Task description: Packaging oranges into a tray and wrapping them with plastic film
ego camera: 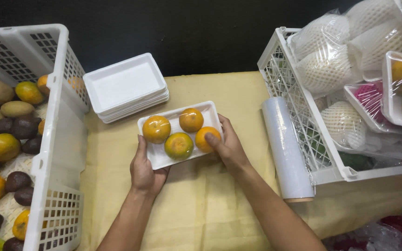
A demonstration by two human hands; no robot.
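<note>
On the yellow tablecloth [210, 204]: a shallow white foam tray [159, 158] bearing four orange-green citrus fruits [178, 145].
Left hand [144, 168]: fingers closed on the tray's near-left edge.
Right hand [229, 146]: clasps the right end, thumb touching one fruit.
Nearby: stacked empty foam trays [124, 86], cling-film roll [285, 146].

Matt foam tray [164, 158], glossy oranges [178, 145], seemingly.
</note>
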